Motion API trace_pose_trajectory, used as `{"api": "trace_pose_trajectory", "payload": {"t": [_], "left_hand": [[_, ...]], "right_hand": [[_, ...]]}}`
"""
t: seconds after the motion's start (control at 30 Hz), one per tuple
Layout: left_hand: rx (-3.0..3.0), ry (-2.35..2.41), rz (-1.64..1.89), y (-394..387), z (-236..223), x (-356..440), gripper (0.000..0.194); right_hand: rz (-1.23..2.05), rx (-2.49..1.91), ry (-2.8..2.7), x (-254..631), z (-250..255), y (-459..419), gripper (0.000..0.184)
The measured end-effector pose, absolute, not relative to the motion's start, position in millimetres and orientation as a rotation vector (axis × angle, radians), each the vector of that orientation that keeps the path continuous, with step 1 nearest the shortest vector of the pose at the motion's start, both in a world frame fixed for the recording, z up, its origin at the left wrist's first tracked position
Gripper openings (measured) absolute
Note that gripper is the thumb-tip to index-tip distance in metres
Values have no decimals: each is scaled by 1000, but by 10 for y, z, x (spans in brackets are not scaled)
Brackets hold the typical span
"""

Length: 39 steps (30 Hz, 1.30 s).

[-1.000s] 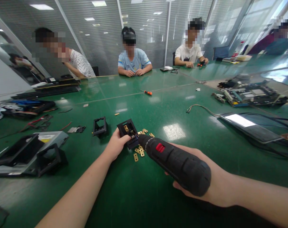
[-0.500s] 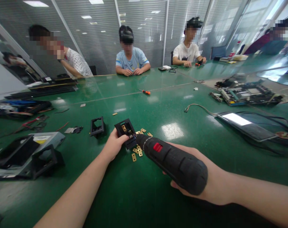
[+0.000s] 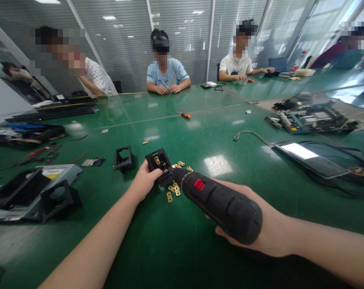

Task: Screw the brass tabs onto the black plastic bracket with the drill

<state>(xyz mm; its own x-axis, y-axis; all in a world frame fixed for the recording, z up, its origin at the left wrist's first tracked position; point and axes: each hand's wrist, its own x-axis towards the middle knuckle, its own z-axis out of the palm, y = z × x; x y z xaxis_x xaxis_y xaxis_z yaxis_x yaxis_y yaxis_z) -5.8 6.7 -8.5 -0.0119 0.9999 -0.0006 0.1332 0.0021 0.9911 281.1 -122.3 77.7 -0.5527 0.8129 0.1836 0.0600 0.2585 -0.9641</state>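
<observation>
My left hand [image 3: 143,182] grips a small black plastic frame [image 3: 158,159] with a brass plate in it, held on the green table [image 3: 176,249]. My right hand [image 3: 260,230] is wrapped round a black electric screwdriver [image 3: 221,204] with a red switch. Its tip presses into the frame's near corner. Several small brass plates [image 3: 173,189] lie scattered on the table under and beside the frame.
A second black frame [image 3: 123,158] stands to the left, and a grey drive case with black brackets [image 3: 34,192] further left. A tablet with cables [image 3: 311,158] and a circuit board [image 3: 314,118] lie right. An orange screwdriver [image 3: 185,115] lies mid-table. Several people sit around the far side.
Both hands, the frame and the screwdriver stay together as before. The view has shifted slightly. A person at the far right has stretched an arm out to the side.
</observation>
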Motion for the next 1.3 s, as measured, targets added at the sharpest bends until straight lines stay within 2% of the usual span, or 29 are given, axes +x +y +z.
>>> {"api": "trace_pose_trajectory", "payload": {"t": [0.3,0.5,1.3], "left_hand": [[1329,1324,1140,70,-93,-69,44],[1327,1340,1146,72,-86,-66,44],[1267,1295,1149,83,-91,-67,49]], "right_hand": [[1339,-815,-1842,2839,747,-1225,79],[1376,-832,-1798,2801,824,-1198,71],[1404,-785,-1792,2815,826,-1201,66]]}}
